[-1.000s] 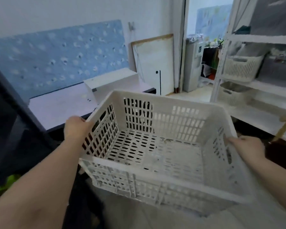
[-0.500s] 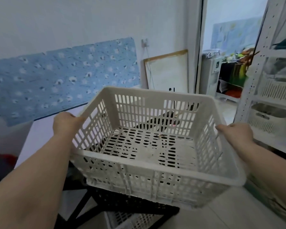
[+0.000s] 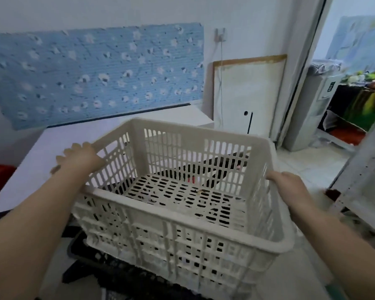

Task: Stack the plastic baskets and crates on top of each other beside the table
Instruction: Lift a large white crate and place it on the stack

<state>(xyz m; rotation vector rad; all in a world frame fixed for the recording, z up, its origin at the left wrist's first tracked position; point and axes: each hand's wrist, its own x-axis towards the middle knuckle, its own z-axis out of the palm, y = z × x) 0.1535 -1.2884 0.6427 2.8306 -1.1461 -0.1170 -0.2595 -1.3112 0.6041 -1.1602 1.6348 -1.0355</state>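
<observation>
Head view: both hands, left (image 3: 78,158) and right (image 3: 287,184), grip white crate (image 3: 171,215) rims; table (image 3: 52,148) beneath blue wall panel (image 3: 95,72).

Matt white plastic crate (image 3: 182,213), slotted walls; wood-edged board (image 3: 247,94).

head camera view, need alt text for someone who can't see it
Two hands, the left hand and right hand, hold a white slotted plastic crate by its side rims above a black crate beside a pale table. A blue patterned panel lines the wall behind.
</observation>
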